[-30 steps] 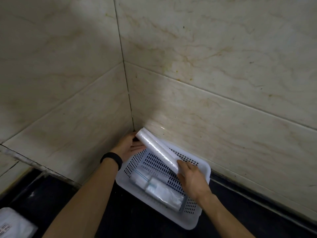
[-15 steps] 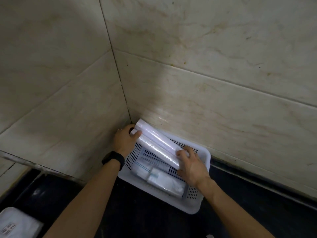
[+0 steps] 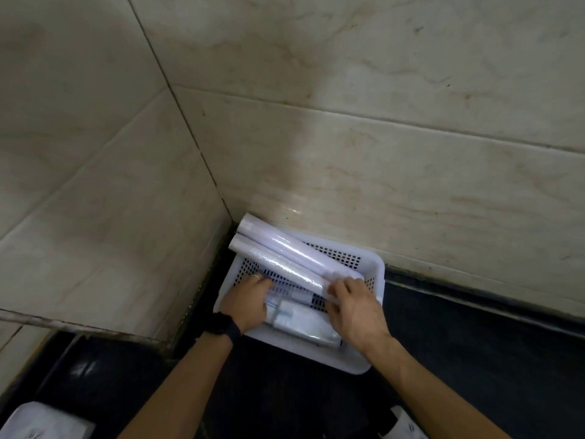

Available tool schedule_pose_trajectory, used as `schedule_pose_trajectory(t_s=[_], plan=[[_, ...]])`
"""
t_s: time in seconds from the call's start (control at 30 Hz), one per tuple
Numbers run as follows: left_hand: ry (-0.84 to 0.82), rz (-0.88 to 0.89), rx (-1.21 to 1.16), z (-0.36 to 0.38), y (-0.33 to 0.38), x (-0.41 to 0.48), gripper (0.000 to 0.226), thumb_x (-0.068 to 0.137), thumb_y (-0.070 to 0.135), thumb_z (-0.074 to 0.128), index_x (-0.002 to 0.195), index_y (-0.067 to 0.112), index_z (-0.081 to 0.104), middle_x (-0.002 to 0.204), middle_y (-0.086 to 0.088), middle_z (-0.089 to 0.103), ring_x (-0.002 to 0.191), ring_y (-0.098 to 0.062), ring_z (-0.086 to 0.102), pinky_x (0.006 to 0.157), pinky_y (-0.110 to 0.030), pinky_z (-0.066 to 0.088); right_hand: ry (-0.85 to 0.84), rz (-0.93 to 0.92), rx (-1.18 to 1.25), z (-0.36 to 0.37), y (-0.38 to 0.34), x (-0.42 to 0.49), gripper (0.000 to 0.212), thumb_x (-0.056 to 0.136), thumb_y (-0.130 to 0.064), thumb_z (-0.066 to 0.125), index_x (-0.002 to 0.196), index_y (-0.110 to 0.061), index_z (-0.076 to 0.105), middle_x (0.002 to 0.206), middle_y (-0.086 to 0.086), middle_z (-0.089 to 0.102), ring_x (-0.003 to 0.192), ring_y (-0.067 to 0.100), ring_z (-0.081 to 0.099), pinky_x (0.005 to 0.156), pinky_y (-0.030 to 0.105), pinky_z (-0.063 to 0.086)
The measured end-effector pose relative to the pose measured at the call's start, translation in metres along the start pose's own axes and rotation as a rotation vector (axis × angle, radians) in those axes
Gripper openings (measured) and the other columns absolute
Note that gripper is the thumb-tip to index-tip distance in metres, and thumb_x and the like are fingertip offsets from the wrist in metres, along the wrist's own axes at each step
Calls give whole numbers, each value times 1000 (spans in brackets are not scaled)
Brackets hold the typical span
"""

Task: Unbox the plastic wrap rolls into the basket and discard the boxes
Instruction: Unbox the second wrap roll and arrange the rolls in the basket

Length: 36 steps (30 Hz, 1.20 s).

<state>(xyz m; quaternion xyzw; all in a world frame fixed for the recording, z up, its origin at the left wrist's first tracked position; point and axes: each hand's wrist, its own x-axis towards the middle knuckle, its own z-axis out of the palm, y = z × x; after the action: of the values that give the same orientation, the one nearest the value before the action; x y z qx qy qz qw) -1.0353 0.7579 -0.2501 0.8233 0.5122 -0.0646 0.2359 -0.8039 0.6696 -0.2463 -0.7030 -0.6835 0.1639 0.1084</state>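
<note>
A white perforated basket (image 3: 354,359) sits on the dark counter in the tiled corner. Two plastic wrap rolls lie slanted across it, side by side: the far roll (image 3: 294,248) and the near roll (image 3: 275,266), their upper ends sticking out over the basket's rim toward the corner. My right hand (image 3: 354,308) rests on the rolls' lower ends, fingers curled over them. My left hand (image 3: 248,301) is inside the basket below the rolls, touching the clear wrapped packets (image 3: 304,321) on the bottom.
Tiled walls close in behind and to the left of the basket. A white package (image 3: 41,421) lies at the bottom left corner of the counter. Another white item (image 3: 403,424) shows at the bottom edge, right of centre.
The second roll has been laid down beside the first. My left hand moved from the rolls' upper ends down into the basket. My right hand stays at the lower ends.
</note>
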Motion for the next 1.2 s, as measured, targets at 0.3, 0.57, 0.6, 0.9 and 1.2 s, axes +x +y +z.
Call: schedule_pose_trajectory(t_s=[0.3,0.57,0.6,0.9,1.2], plan=[[-158,37,224,-3,11,29,50,85,26,61,132,16,50,128,-10,57,116,-28,52,82,-34,46,-505,41,-136,9,-16,0,40,92,-26,52,130,-15,47,134,9,52,120,34,54,92,47,49],[-183,42,251,-7,7,24,45,89,12,56,128,32,62,124,-2,60,106,-24,61,82,-31,52,-517,-28,-176,2,-10,-1,31,91,-34,56,117,-18,64,126,4,57,127,24,47,98,39,44],[-187,47,235,-7,6,22,44,89,12,56,128,30,62,124,-2,61,105,-24,62,81,-31,52,-493,-55,-169,1,-8,-3,30,93,-34,54,116,-18,64,129,4,55,130,25,42,101,39,41],[-377,23,255,-12,12,21,38,75,27,66,112,31,63,105,2,66,91,-19,62,68,-25,49,-215,127,400,-38,13,-24,18,98,-33,54,113,-23,52,87,-4,64,79,14,63,63,26,47],[-360,12,149,-29,16,14,6,87,23,64,84,19,62,93,-5,67,86,-22,63,73,-30,50,-190,170,299,-36,13,-20,33,98,-33,54,126,-25,38,80,-2,57,64,15,55,49,25,37]])
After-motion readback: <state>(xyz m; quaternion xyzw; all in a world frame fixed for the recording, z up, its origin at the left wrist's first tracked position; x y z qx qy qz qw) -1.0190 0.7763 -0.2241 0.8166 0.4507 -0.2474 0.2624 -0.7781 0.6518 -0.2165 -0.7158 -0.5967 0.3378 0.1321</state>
